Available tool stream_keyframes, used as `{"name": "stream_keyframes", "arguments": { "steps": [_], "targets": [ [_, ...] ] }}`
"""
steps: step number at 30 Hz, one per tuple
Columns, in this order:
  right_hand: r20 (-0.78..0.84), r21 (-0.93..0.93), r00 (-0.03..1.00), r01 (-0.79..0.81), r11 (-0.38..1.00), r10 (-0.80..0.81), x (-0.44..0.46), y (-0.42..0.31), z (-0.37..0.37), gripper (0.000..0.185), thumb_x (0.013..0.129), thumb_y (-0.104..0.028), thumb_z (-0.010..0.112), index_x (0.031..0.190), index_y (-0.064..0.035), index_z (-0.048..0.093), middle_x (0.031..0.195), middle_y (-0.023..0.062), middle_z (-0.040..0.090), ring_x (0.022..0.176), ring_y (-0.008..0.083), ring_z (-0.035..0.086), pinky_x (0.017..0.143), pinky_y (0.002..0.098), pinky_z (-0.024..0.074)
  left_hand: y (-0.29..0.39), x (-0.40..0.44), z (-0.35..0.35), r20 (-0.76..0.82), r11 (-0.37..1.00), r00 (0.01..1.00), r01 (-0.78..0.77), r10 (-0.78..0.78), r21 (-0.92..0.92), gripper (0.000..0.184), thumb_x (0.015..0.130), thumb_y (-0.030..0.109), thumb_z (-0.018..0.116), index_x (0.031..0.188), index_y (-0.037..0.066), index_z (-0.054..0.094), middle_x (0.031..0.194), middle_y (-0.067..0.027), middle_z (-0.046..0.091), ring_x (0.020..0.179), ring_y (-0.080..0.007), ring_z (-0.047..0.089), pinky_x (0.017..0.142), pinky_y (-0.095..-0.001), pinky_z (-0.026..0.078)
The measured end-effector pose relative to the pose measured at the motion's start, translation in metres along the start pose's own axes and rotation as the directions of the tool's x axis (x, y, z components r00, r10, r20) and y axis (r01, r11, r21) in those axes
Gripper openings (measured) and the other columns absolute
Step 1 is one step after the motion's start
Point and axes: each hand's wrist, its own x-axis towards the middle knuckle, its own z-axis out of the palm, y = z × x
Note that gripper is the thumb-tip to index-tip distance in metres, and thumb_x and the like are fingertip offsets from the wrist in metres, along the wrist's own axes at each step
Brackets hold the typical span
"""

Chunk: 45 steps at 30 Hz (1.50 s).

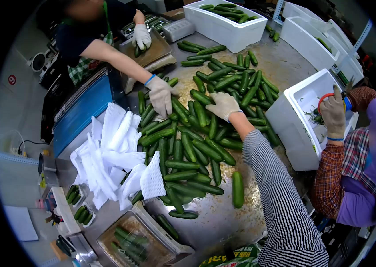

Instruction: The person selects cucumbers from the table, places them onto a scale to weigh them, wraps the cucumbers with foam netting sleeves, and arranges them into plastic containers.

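Observation:
My right hand, in a pale work glove and striped sleeve, reaches into a large heap of green cucumbers on the metal table. Its fingers are closed at the end of one cucumber near the heap's middle. No part of my left hand shows. White foam net sleeves lie piled left of the heap. One cucumber lies apart, nearer to me. At the bottom left, a scale carries several cucumbers on its pan, seen under a glossy cover or film.
Across the table, a co-worker's gloved hand touches the heap; the other hand rests at a second scale. On the right, another person's gloved hand holds red-handled scissors over a white foam box. Another foam box holds cucumbers.

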Motion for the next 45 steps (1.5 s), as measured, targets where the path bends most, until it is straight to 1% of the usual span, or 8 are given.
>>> {"name": "stream_keyframes", "arguments": {
  "steps": [9,13,16,19,26,30,41,45],
  "targets": [
    [-0.098,0.625,0.994,0.018,0.78,0.056,-0.057,-0.088,-0.063,0.038,0.097,-0.023,0.056,0.125,0.0029,0.052,0.101,0.0255,0.069,0.091,0.038,0.069,0.079,0.0433,0.053,-0.018,-0.006,0.002,0.543,0.935,0.779,-0.156,0.314,-0.318,0.038,0.068,0.017,0.086,0.061,0.007,0.05,0.061,-0.0067,0.054,0.052,-0.0199,0.05,0.05,-0.0301,0.041],
    [0.001,0.26,0.615,0.761,0.594,-0.788,-0.162,-0.166,-0.034,0.024,0.097,-0.016,0.053,0.118,-0.0049,0.058,0.102,0.0211,0.064,0.091,0.0294,0.067,0.076,0.0354,0.0555,0.008,-0.018,0.017,0.724,0.766,0.377,-0.557,0.577,-0.321,0.042,0.078,0.039,0.08,0.062,0.009,0.056,0.061,-0.008,0.05,0.053,-0.0284,0.052,0.05,-0.0387,0.042],
    [0.359,0.611,0.655,0.374,0.698,-0.665,-0.234,-0.271,-0.06,0.036,0.091,-0.018,0.058,0.122,0.0004,0.055,0.102,0.0207,0.063,0.095,0.0364,0.065,0.083,0.0449,0.0537,0.0,-0.033,0.016,0.639,0.646,0.299,-0.639,0.709,-0.418,0.028,0.08,0.027,0.081,0.069,0.012,0.059,0.063,-0.0075,0.054,0.054,-0.0275,0.053,0.048,-0.037,0.042],
    [0.053,0.513,0.608,0.664,0.544,-0.792,-0.276,-0.319,-0.017,0.041,0.089,-0.018,0.059,0.126,-0.0024,0.054,0.105,0.0229,0.061,0.094,0.0397,0.064,0.083,0.047,0.0528,-0.013,-0.04,-0.007,0.616,0.567,0.253,-0.725,0.746,-0.39,0.024,0.082,0.028,0.077,0.074,0.013,0.061,0.067,-0.0074,0.055,0.057,-0.0263,0.056,0.051,-0.0382,0.044],
    [-0.268,0.095,0.692,0.711,0.697,-0.67,-0.235,-0.309,-0.015,0.034,0.079,-0.016,0.068,0.108,-0.0019,0.059,0.105,0.0211,0.061,0.086,0.0377,0.063,0.076,0.0472,0.0524,-0.082,-0.04,-0.064,0.618,0.698,0.422,-0.646,0.663,-0.308,0.013,0.085,0.026,0.072,0.09,0.014,0.07,0.08,-0.0064,0.063,0.067,-0.0261,0.06,0.06,-0.0361,0.049],
    [0.221,-0.239,0.879,0.469,0.85,-0.423,-0.2,-0.265,0.044,0.034,0.081,-0.038,0.068,0.099,-0.0094,0.068,0.097,0.015,0.068,0.091,0.0359,0.067,0.078,0.0503,0.0514,-0.111,-0.051,-0.074,0.602,0.678,0.379,-0.611,0.703,-0.407,0.019,0.085,0.024,0.067,0.102,0.017,0.072,0.093,-0.0027,0.064,0.082,-0.0229,0.061,0.071,-0.0356,0.048],
    [-0.032,0.368,0.956,0.284,0.885,-0.293,-0.23,-0.241,-0.074,0.026,0.097,-0.016,0.049,0.107,0.0045,0.062,0.1,0.0192,0.067,0.087,0.0296,0.063,0.081,0.0375,0.0483,-0.142,-0.052,-0.105,0.414,0.689,0.55,-0.569,0.725,-0.45,0.013,0.084,0.023,0.07,0.091,0.012,0.071,0.142,-0.0173,0.049,0.119,-0.037,0.052,0.096,-0.046,0.042],
    [0.306,0.806,0.291,0.427,0.409,-0.906,-0.341,-0.29,-0.124,0.025,0.096,-0.014,0.055,0.114,0.0028,0.059,0.094,0.0113,0.062,0.081,0.0197,0.061,0.069,0.0308,0.0536,-0.131,-0.036,-0.1,0.306,0.654,0.596,-0.544,0.742,-0.526,0.016,0.083,0.022,0.072,0.091,0.009,0.07,0.157,-0.0237,0.03,0.132,-0.0415,0.041,0.106,-0.0493,0.033]
  ]
}}
